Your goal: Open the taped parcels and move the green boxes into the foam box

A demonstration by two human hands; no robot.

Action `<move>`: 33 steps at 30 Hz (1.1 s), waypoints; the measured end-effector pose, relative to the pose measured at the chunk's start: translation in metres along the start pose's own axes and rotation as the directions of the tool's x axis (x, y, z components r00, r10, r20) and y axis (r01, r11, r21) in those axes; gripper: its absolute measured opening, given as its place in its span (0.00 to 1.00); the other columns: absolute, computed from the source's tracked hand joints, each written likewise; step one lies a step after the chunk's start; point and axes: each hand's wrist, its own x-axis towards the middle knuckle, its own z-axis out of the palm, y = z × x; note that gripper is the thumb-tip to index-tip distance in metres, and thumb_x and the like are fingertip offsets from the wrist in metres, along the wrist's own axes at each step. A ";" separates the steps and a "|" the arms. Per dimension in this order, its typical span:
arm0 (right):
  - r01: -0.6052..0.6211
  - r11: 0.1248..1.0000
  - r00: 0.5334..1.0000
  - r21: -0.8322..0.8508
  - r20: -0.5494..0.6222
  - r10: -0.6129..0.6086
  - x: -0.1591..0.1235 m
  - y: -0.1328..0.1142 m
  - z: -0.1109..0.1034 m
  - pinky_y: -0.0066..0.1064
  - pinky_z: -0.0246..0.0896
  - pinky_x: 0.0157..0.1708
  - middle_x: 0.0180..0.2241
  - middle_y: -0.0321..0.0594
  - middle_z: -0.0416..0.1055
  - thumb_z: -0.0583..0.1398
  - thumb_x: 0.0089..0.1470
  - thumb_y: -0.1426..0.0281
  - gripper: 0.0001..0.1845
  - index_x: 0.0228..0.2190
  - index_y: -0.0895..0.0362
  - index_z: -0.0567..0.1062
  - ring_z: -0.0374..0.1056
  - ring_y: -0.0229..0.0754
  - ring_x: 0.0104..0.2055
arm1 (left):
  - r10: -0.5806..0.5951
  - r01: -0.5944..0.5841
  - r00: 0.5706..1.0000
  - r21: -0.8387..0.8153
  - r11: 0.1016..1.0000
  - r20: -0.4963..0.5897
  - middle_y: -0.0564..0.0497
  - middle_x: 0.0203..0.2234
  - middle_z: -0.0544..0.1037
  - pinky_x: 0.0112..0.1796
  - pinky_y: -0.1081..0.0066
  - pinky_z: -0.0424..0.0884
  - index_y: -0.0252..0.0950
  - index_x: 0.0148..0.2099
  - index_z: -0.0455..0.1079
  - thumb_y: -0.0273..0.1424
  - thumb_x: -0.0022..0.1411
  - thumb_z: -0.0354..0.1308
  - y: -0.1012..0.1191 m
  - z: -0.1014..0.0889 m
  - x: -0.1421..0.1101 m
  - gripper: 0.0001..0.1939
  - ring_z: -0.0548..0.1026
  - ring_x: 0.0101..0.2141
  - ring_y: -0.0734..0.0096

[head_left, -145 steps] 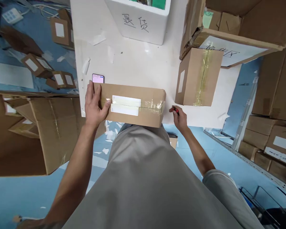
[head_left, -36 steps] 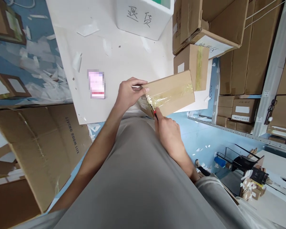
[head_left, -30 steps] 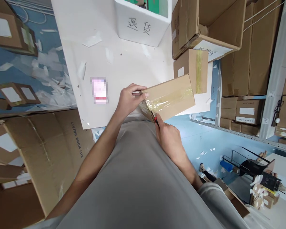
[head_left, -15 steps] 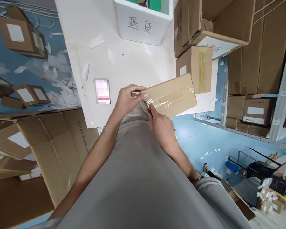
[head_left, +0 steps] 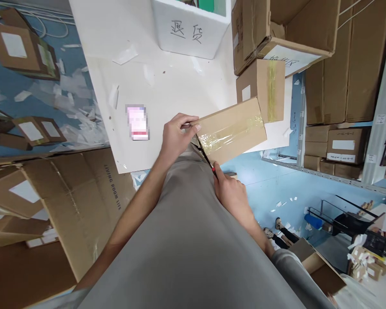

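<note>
A long cardboard box [head_left: 233, 126] with shiny clear tape along its upper face lies tilted at the near edge of the white table. My left hand [head_left: 180, 133] grips its left end, thumb on top and fingers at the upper corner. My right hand [head_left: 230, 189] is closed around a cutter [head_left: 214, 171] with a red and black handle, below the box's lower left corner. Along the left end of the box runs a dark, narrow line beside the cutter; the blade's exact tip is hard to make out there.
On the table [head_left: 167, 92] are a phone [head_left: 139, 122] with a blurred screen, a white foam bin [head_left: 191, 32] and a taped carton [head_left: 260, 90]. A large open carton [head_left: 302, 25] stands behind it. At left is a big carton [head_left: 73, 201]; a person's shoes [head_left: 278, 224] show at right.
My right hand has drawn the cutter down and to the right along the box's left end. My left hand keeps its grip; the view has shifted slightly.
</note>
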 end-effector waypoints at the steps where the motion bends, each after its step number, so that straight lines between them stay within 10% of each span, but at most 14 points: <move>1: 0.023 0.998 0.999 0.050 -0.032 -0.022 -0.003 0.008 -0.001 0.37 0.77 0.43 0.45 0.49 0.89 0.53 0.81 0.67 0.34 0.82 0.51 0.62 0.88 0.54 0.43 | -0.006 0.006 1.000 0.008 1.000 -0.006 0.45 0.53 0.87 0.61 0.58 0.84 0.40 0.54 0.85 0.43 0.73 0.71 0.000 0.001 -0.001 0.16 0.85 0.54 0.60; 4: 0.054 0.967 0.952 0.250 -0.304 0.026 0.004 0.045 -0.008 0.37 0.76 0.43 0.46 0.48 0.89 0.51 0.82 0.62 0.30 0.77 0.52 0.70 0.86 0.53 0.41 | -0.038 0.039 0.997 0.013 0.999 -0.064 0.44 0.56 0.86 0.62 0.56 0.84 0.40 0.58 0.83 0.50 0.75 0.68 -0.003 0.007 -0.007 0.21 0.85 0.58 0.58; 8: -0.041 0.897 0.641 0.440 -0.677 0.362 0.064 0.108 -0.016 0.43 0.76 0.49 0.54 0.58 0.86 0.45 0.83 0.62 0.29 0.71 0.59 0.72 0.85 0.55 0.48 | -0.078 0.074 0.985 -0.028 0.997 -0.153 0.40 0.69 0.80 0.70 0.51 0.77 0.44 0.69 0.78 0.56 0.79 0.63 -0.003 0.025 -0.022 0.29 0.77 0.71 0.51; 10: -0.044 0.879 0.597 0.475 -0.693 0.404 0.098 0.128 -0.015 0.41 0.75 0.49 0.56 0.59 0.85 0.45 0.82 0.63 0.28 0.69 0.58 0.72 0.84 0.55 0.50 | -0.094 0.092 0.982 -0.020 0.996 -0.165 0.40 0.77 0.72 0.74 0.51 0.71 0.47 0.76 0.71 0.59 0.81 0.59 -0.002 0.036 -0.031 0.33 0.70 0.77 0.52; 22: 0.175 0.785 0.841 0.595 -0.505 0.195 0.114 0.102 0.002 0.36 0.75 0.46 0.56 0.54 0.86 0.47 0.82 0.60 0.27 0.69 0.56 0.71 0.85 0.52 0.47 | -0.066 0.196 0.931 0.338 0.921 -0.358 0.44 0.78 0.70 0.78 0.44 0.65 0.53 0.84 0.58 0.59 0.67 0.73 0.008 -0.001 -0.012 0.52 0.66 0.79 0.43; 33: 0.249 0.837 0.923 0.487 -0.380 -0.053 0.122 0.126 -0.045 0.37 0.71 0.46 0.51 0.47 0.87 0.45 0.84 0.63 0.26 0.69 0.53 0.73 0.82 0.52 0.45 | 0.049 0.127 0.921 0.418 0.899 -0.387 0.38 0.73 0.75 0.77 0.46 0.65 0.38 0.77 0.67 0.59 0.63 0.73 0.008 0.005 -0.023 0.50 0.73 0.74 0.46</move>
